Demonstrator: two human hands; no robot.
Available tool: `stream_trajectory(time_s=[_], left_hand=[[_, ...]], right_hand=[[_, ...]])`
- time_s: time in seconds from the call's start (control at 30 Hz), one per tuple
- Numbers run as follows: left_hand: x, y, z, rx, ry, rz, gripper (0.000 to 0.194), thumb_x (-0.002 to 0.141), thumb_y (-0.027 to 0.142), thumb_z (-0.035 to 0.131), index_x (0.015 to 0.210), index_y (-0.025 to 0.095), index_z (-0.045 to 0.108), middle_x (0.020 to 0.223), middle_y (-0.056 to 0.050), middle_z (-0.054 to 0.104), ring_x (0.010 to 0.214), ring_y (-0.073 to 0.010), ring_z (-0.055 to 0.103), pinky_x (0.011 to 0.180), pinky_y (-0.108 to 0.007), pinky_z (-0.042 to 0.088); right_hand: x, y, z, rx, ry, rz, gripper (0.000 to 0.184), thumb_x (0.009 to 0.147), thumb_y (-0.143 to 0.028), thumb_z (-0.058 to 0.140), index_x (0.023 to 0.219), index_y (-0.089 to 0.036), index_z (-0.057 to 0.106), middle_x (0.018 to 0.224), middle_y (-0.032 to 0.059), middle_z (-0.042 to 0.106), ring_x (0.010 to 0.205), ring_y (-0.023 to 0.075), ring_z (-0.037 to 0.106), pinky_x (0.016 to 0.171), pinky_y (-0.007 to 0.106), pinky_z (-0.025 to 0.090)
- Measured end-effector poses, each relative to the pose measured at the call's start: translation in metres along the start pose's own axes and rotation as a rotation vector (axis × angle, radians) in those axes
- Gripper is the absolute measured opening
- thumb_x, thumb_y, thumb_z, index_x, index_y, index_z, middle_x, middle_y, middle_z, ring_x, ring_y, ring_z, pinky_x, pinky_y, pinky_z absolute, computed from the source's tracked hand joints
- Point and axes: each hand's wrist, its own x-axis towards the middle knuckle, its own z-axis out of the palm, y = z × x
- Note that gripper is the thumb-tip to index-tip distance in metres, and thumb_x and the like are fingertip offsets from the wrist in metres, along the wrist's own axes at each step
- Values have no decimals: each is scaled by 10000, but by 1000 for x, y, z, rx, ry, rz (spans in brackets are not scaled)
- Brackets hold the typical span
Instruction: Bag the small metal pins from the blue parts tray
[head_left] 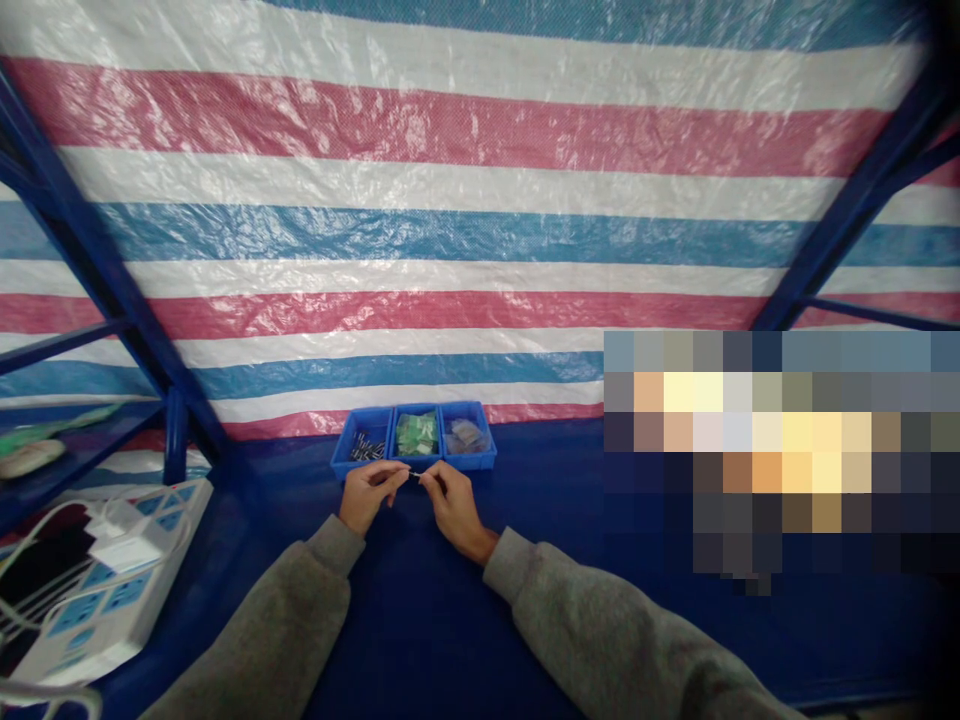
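Note:
My left hand [369,493] and my right hand [455,505] meet just in front of three blue bins, fingertips pinched towards each other. Between them is a small thin shiny piece [415,474], gripped at its two ends; its exact kind is too small to make out. Behind my left hand, the left bin [341,452] holds several small, slim, dark and silvery metal parts [367,447]. Green plastic packets [418,434] lie in the middle bin [417,461]. In the right bin [484,460] are clear plastic bags [465,436] whose contents I cannot tell.
Blue table surface [427,620] spreads under my forearms. At the left lies a white power strip [139,610] with cables and a white plug adapter [127,535]. Striped plastic sheeting [480,230] hangs behind, between blue frame posts [120,270]. A pixelated area covers the right side.

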Motion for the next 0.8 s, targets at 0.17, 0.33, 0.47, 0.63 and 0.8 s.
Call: stream_trajectory(time_s=[0.17,0.33,0.47,0.63,0.8], left_hand=[[0,-2,1,23,24,82,194,764,324,616,786,131,608,626,16,555,427,-67,474,398,-195,401],[-1,3,-8,437,204,428,161,810,297,563,757,152,612,802,-43,597,707,-136,582,590,-238,480],[2,6,-25,703,422,640,135,816,260,562,821,178,668,847,-56,613,840,-174,576,803,-310,454],[12,-1,-35,1078,324,452,240,853,322,487,1010,251,654,1147,-88,552,1081,-264,478,886,-419,376],[11,-3,-27,1160,266,435,279,866,322,455,1077,233,616,1202,-106,515,1150,-280,422,933,-441,331]], right_hand=[[-1,-1,0,-22,-91,0,313,908,-338,414,699,-159,564,580,-37,482,538,88,442,550,197,323],[0,-1,0,-37,-72,12,355,911,-368,395,700,-155,584,570,-34,489,528,87,447,545,197,329],[0,-1,0,-39,-74,4,365,906,-372,398,688,-153,594,569,-31,502,524,85,449,542,196,334],[0,-2,-1,-65,-67,-3,372,906,-375,394,681,-156,594,556,-29,506,510,87,453,524,197,334],[-1,1,1,-228,-22,13,381,914,-360,376,671,-164,594,564,-11,549,513,97,477,539,202,348]])
